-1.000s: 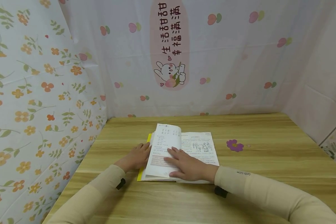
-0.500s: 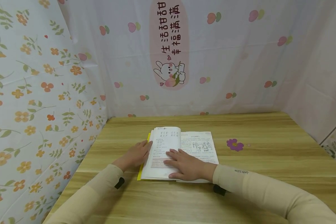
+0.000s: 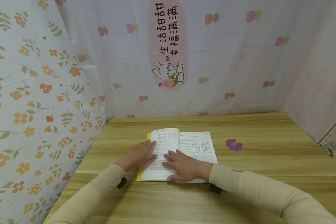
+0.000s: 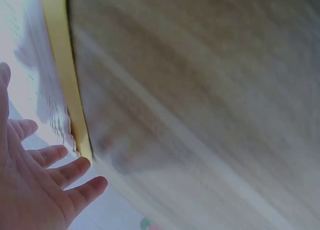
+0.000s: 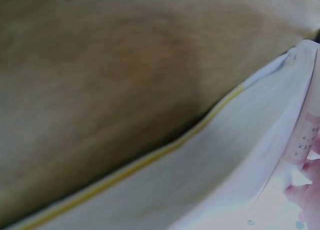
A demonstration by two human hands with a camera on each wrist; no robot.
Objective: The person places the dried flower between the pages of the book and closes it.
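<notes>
An open book (image 3: 196,146) with a yellow cover lies flat on the wooden table (image 3: 240,183) in the head view. My right hand (image 3: 182,165) lies flat on the lower part of the left page, fingers straight, pressing it down. My left hand (image 3: 141,154) rests on the book's left edge with straight fingers reaching onto the same page. In the left wrist view the left hand (image 4: 40,190) shows spread fingers beside the yellow cover edge (image 4: 65,75). The right wrist view shows the book's page block (image 5: 215,155) and a fingertip at the right edge.
A purple flower sticker (image 3: 233,144) sits on the table right of the book. Floral sheets (image 3: 30,93) wall the table on the left, back and right. Bare wood surrounds the book on all sides.
The raised left page has been pressed down flat. The left hand slid right onto the page, and the right hand shifted slightly left.
</notes>
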